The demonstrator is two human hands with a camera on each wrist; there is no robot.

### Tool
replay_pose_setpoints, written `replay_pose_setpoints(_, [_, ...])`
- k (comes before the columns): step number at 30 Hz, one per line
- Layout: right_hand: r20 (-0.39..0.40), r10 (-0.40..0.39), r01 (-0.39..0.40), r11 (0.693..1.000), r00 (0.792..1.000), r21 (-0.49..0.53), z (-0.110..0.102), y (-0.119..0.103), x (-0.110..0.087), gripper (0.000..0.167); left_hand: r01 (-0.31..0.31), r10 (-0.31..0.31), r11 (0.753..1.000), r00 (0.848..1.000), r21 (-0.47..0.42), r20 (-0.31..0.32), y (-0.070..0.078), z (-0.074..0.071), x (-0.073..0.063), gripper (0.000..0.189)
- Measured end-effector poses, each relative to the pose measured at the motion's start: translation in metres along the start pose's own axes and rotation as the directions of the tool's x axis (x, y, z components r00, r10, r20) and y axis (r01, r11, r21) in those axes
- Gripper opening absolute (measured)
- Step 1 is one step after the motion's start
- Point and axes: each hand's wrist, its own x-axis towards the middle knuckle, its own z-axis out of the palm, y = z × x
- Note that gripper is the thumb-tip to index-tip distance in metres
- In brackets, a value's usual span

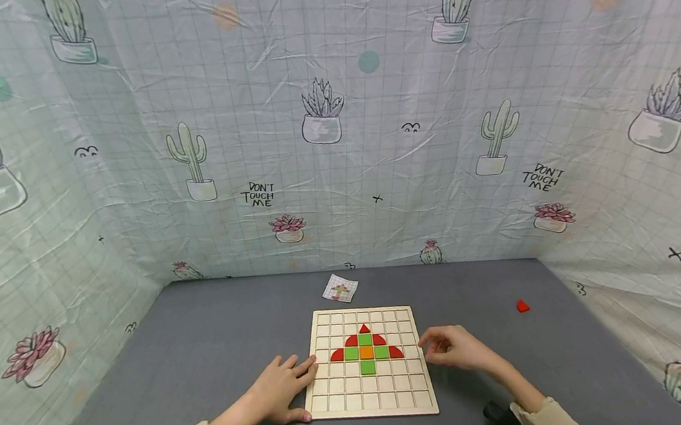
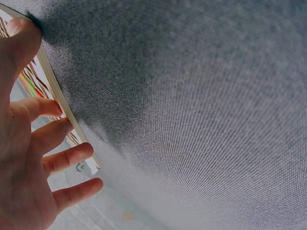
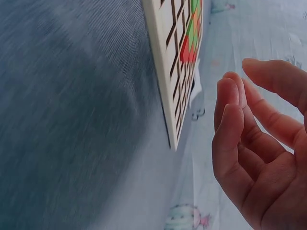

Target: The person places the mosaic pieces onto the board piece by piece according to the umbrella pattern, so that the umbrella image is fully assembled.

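A square wooden grid board (image 1: 370,398) lies on the grey table. Its middle cells hold an orange square (image 1: 366,353), several green squares, rounded red pieces at the sides and a red triangle (image 1: 364,329) on top. My left hand (image 1: 280,385) rests at the board's left edge, thumb and fingers spread; in the left wrist view the fingertips (image 2: 64,125) touch the board's side. Beside the board's right edge, my right hand (image 1: 457,348) hovers with loosely bent fingers and nothing between them, as the right wrist view confirms.
A small paper card (image 1: 340,288) with a printed pattern lies behind the board. One loose red piece (image 1: 523,306) sits on the table at the right. Cloth printed with cacti (image 1: 338,192) hangs around the table's back and sides.
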Motion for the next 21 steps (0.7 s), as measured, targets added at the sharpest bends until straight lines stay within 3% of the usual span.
replay_pose_setpoints(11, [-0.004, 0.009, -0.009, 1.0, 1.0, -0.03, -0.023, 0.019, -0.028, 0.026, -0.012, 0.012, 1.0, 1.0, 0.003, -0.02, -0.001, 0.003, 0.0, 0.082])
replay_pose_setpoints(21, [0.064, 0.035, -0.036, 0.999, 0.997, 0.014, -0.044, 0.036, -0.052, 0.03, -0.028, 0.028, 1.0, 0.998, 0.004, -0.05, -0.001, 0.003, -0.001, 0.081])
